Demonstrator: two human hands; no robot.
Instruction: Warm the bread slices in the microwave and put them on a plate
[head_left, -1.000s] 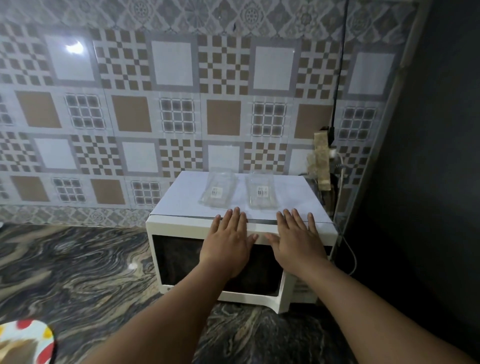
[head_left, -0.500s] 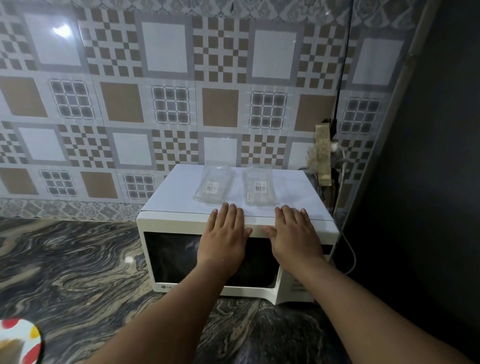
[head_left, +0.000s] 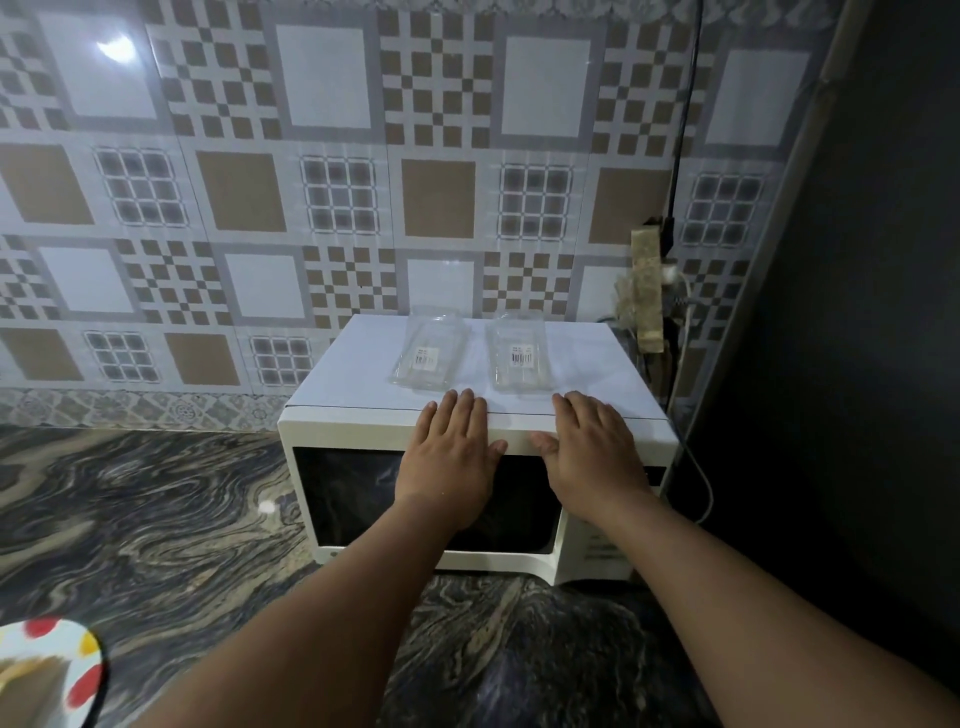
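A white microwave (head_left: 363, 431) with a dark glass door stands shut on the marbled counter against the tiled wall. My left hand (head_left: 449, 457) and my right hand (head_left: 592, 457) lie flat side by side on its top front edge, fingers stretched out, holding nothing. At the bottom left corner a white plate (head_left: 62, 631) with red and yellow dots is partly in view, with a brownish bread slice (head_left: 31, 675) on it, blurred and cut off by the frame edge.
Two clear plastic packs (head_left: 428, 353) (head_left: 519, 353) lie on the microwave's top behind my fingers. A power strip and cables (head_left: 649, 296) hang on the wall at the right. A dark wall (head_left: 857, 364) closes the right side. Marbled counter (head_left: 156, 519) stretches to the left.
The view has shifted slightly, and the microwave sits a little lower and more central. Both hands stay flat on its top front edge in the same pose.
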